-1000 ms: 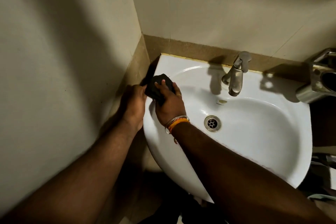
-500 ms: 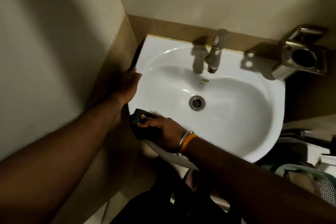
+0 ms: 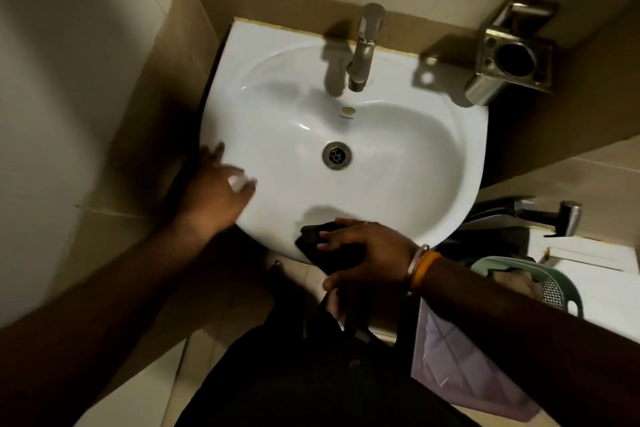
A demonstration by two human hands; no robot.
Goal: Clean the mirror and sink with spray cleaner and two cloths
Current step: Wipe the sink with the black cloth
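The white sink fills the middle of the view, with a metal tap at its back and a drain in the bowl. My right hand presses a dark cloth against the sink's front rim. My left hand rests blurred on the sink's left front rim, fingers spread, holding nothing that I can make out. No mirror, spray cleaner or second cloth is in view.
A metal holder is fixed to the wall at the back right. A tiled wall stands close on the left. At the right are a hand sprayer, a green basket and a pale bin.
My right hand has slid the dark cloth along the rim from the left side to the front. My left hand has moved down the left rim toward me.
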